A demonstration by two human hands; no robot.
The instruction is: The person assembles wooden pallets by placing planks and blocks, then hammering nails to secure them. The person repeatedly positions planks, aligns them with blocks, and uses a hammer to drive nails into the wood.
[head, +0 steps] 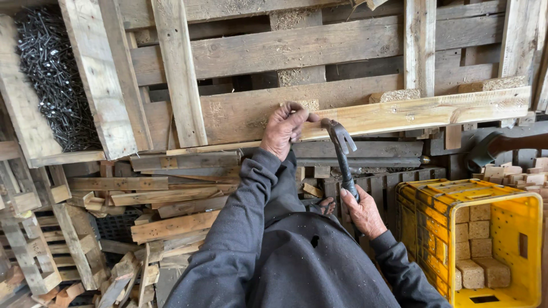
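Item: stiff, splintery pallet board [422, 111], which I am gripping at its left end with my left hand [283, 130] while my right hand [364, 212] is clenching the heavy claw hammer [342, 154] low on its handle.

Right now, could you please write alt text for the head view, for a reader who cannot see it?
A person's left hand grips a long pale wooden plank on a stack of weathered pallets, while the right hand holds a dark metal claw hammer, its head against the plank. A yellow plastic crate of small wooden blocks stands at right; a heap of dark nails lies upper left.

Floor [108, 228], scrap wood heap [165, 205], yellow crate [525, 245]
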